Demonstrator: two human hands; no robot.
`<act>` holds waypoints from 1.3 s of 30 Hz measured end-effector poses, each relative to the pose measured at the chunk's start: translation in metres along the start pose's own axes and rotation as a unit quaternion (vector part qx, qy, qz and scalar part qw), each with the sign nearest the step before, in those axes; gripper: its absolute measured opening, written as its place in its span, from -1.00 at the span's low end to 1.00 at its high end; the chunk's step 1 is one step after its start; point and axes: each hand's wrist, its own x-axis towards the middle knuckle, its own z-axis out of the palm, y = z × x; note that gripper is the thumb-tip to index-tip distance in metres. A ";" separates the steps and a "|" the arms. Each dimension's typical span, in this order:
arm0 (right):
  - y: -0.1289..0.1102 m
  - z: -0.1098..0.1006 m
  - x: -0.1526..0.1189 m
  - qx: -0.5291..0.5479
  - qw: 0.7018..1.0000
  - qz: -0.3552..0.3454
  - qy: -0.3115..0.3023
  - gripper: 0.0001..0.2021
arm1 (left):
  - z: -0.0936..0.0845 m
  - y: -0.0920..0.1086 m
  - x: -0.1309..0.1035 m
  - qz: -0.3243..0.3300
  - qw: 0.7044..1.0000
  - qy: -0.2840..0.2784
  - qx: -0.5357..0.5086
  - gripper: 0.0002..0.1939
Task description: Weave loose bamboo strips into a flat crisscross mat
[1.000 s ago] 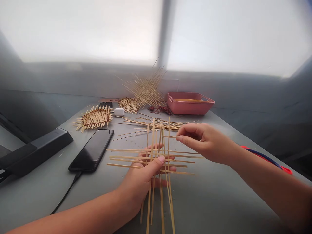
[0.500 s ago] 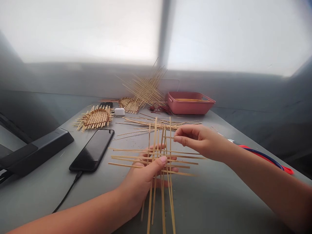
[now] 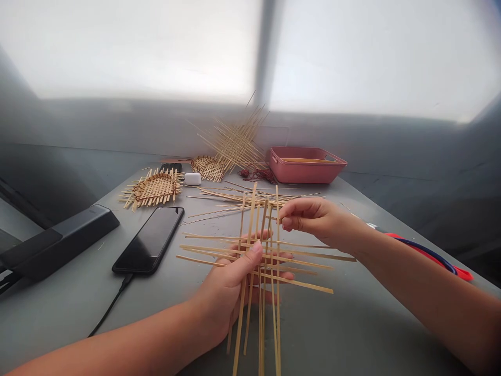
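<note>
- With our left hand (image 3: 230,277), we are holding the crossed strips (image 3: 277,261) above the near middle of the grey table (image 3: 133,324), thumb pressing on top and fingers spreading beneath.
- With our right hand (image 3: 324,222), we are pinching a thin strip (image 3: 274,219) between thumb and forefinger, beside the upper ends of the upright strips.
- Behind the crossed strips, we are seeing loose strips (image 3: 219,195) lying in a spread bundle.
- To the left, we are seeing a phone (image 3: 151,240) lying with a cable (image 3: 111,304) plugged in, and a black device (image 3: 78,235) resting beside it.
- Farther back, we are seeing a round woven piece (image 3: 154,189), a white case (image 3: 192,179) and a pink basket (image 3: 305,173).
</note>
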 end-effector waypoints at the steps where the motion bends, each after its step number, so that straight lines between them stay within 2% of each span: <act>1: 0.000 0.000 0.000 0.002 1.000 -0.002 -0.001 -0.80 | 0.000 0.000 0.001 -0.001 1.000 -0.004 -0.005 -0.64; 7: 0.000 0.000 0.001 -0.015 1.000 -0.020 0.018 -0.79 | -0.001 0.002 0.002 -0.008 1.000 -0.021 -0.009 -0.68; 13: -0.007 -0.003 -0.005 -0.116 0.993 -0.028 0.023 -0.76 | 0.000 0.001 0.001 0.003 0.999 0.016 0.036 -0.65; 21: -0.023 0.005 -0.018 -0.211 0.977 0.032 0.020 -0.69 | 0.001 0.000 0.000 0.033 0.986 0.062 0.148 -0.59; 27: -0.025 0.008 -0.020 -0.220 0.973 0.064 0.034 -0.75 | 0.001 -0.001 0.001 0.045 0.970 0.084 0.223 -0.56; 33: -0.028 0.010 -0.021 -0.236 0.967 0.087 0.046 -0.75 | 0.002 -0.003 -0.001 0.064 0.962 0.087 0.251 -0.56; 36: -0.029 0.011 -0.021 -0.224 0.970 0.085 0.033 -0.75 | 0.002 -0.003 -0.002 0.083 0.959 0.085 0.259 -0.57; 39: -0.025 0.009 -0.019 -0.202 0.978 0.056 0.005 -0.75 | 0.001 -0.002 -0.001 0.075 0.964 0.071 0.247 -0.56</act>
